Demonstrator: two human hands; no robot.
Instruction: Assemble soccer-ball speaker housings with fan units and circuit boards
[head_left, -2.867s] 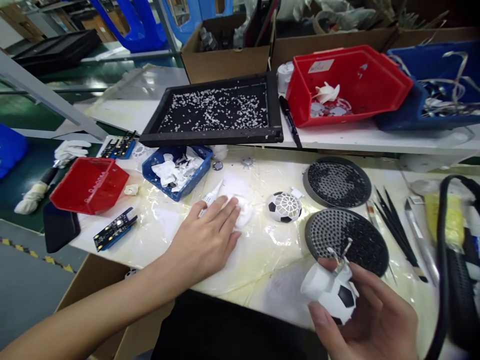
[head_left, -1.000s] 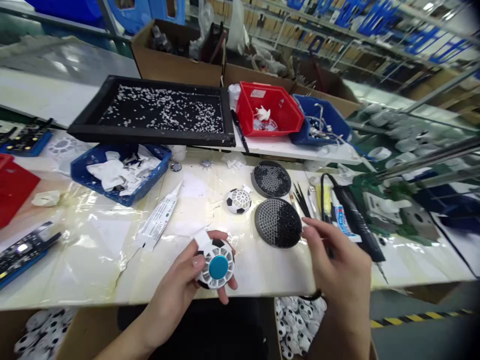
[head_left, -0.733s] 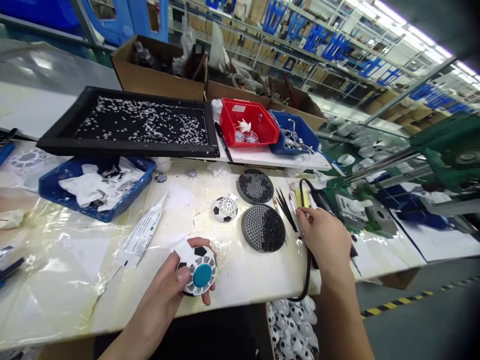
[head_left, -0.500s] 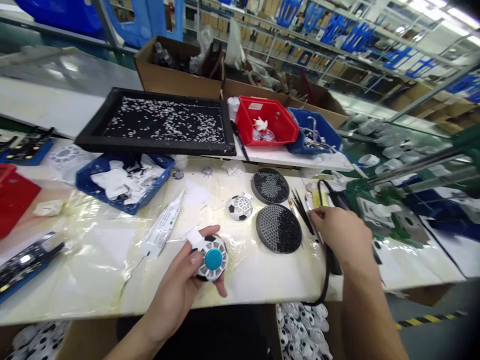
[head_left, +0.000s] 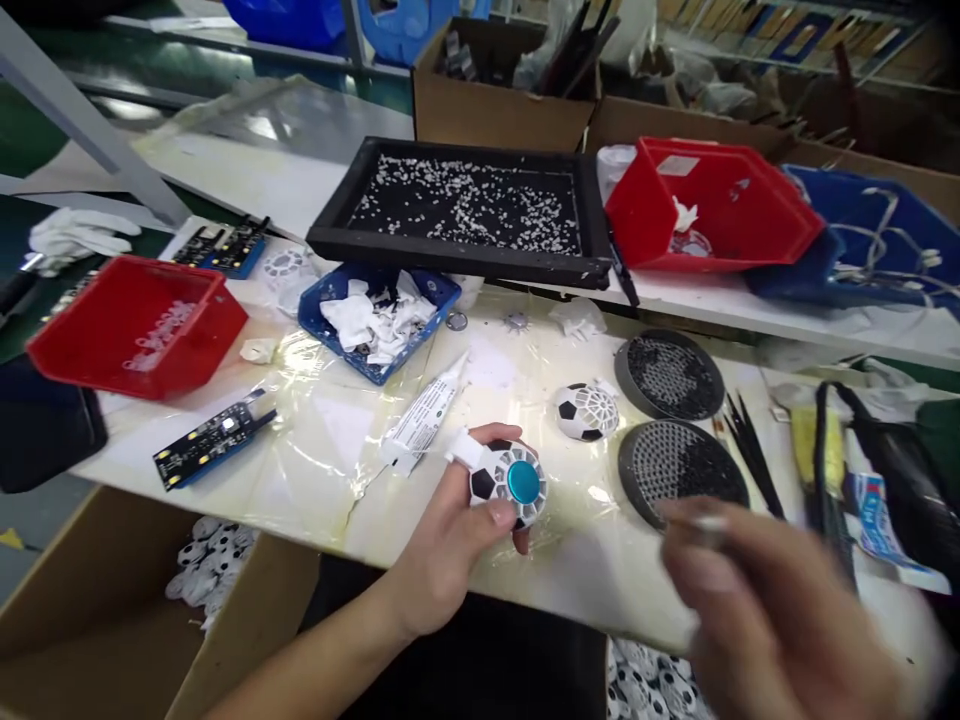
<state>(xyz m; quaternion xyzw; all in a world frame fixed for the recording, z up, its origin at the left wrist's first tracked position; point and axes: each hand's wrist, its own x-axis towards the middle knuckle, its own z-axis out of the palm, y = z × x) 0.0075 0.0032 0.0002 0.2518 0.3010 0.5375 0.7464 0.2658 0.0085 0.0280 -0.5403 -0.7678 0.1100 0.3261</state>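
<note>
In my left hand (head_left: 442, 545) is a small black-and-white soccer-ball shell (head_left: 486, 482), gripped between thumb and fingers. Its open lattice side faces up, and a shiny teal disc (head_left: 523, 482) sits at the centre. My right hand (head_left: 780, 600) is smeared by motion in front of the right side of the bench; its fingers are pinched together, with a small greyish tip showing between them that I cannot make out. Another soccer-ball shell (head_left: 587, 411) lies beyond my left hand. Two round dark trays, the near one (head_left: 660, 470) and the far one (head_left: 670, 374), hold small black pieces.
A white glue tube (head_left: 424, 420) lies left of my left hand. Dark tweezers (head_left: 752, 455) and a blue-white tube (head_left: 885, 530) are at the right. Behind stand a blue bin (head_left: 307, 318), a black tray (head_left: 465, 262) and a red bin (head_left: 720, 200). A circuit board (head_left: 214, 440) lies left.
The view has swung left. My right hand has come away from the tools by the tweezers, back toward me, fingers pinched. My left hand keeps its hold on the soccer-ball shell.
</note>
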